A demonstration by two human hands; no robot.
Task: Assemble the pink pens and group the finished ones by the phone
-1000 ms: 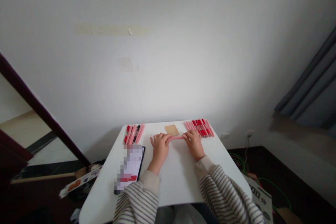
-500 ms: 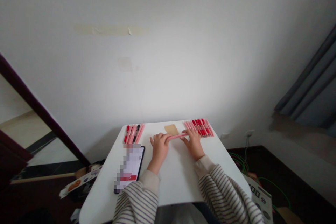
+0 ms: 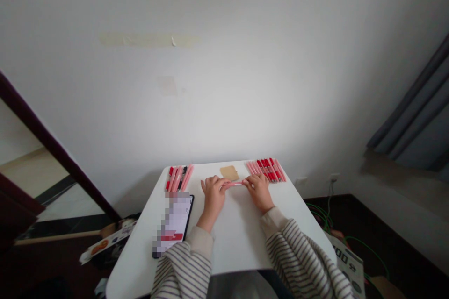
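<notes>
A pink pen (image 3: 234, 183) lies level between my two hands, just above the white table (image 3: 235, 243) or touching it; I cannot tell which. My left hand (image 3: 214, 192) has its fingers closed round the pen's left end. At the other end my right hand (image 3: 258, 190) pinches it between thumb and fingers. Behind the pen is a tan paper piece (image 3: 229, 172). A row of red and pink pens (image 3: 268, 170) sits beyond my right hand. Another group of pens (image 3: 178, 178), pink, red and one black, is at the back left.
A phone (image 3: 175, 224) with a lit, partly blurred screen lies left of my left forearm. The table's back edge is close to a white wall (image 3: 224, 103). Green cables (image 3: 326, 217) and a printed box (image 3: 347, 261) are on the floor at the right.
My right hand has shifted slightly left along the pen, and its fingers are closer together. The pen is now more level, with less of it showing between my hands.
</notes>
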